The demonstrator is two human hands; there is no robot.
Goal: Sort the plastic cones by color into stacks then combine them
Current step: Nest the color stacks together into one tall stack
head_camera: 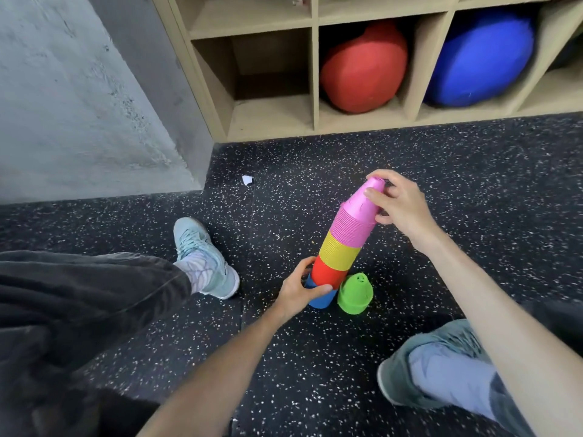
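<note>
Right hand: the right hand (398, 201) is curled round the tip of the pink cones (356, 216), thumb on the near side and fingers wrapped behind, clamped on them. Judged purpose: to steer the top of the tall stack.
Left hand: the left hand (301, 287) grips the base, fingers curled round the blue cones (321, 300) where they meet the red cones (328, 274). Judged purpose: to anchor the bottom so the column does not slide or topple.
Combined stack: blue at the bottom, then red, then yellow cones (340, 252), then pink at the top; it stands on the floor (441, 152) and leans toward the upper right, so it depends on both hands.
Green cones: the green cones (355, 293) sit on the floor just beside the stack's base, to its right, apparently touching or nearly so; not yet joined to the column.
Progress: four colours appear combined; green is judged the only group left to add.
Risk: the lean and the height suggest the column could buckle or tip if either hand lets go.
Surroundings: a wooden shelf unit (315, 74) behind holds a red ball (362, 67) and a blue ball (479, 58); a shoe (202, 250) rests on the floor to the left.
</note>
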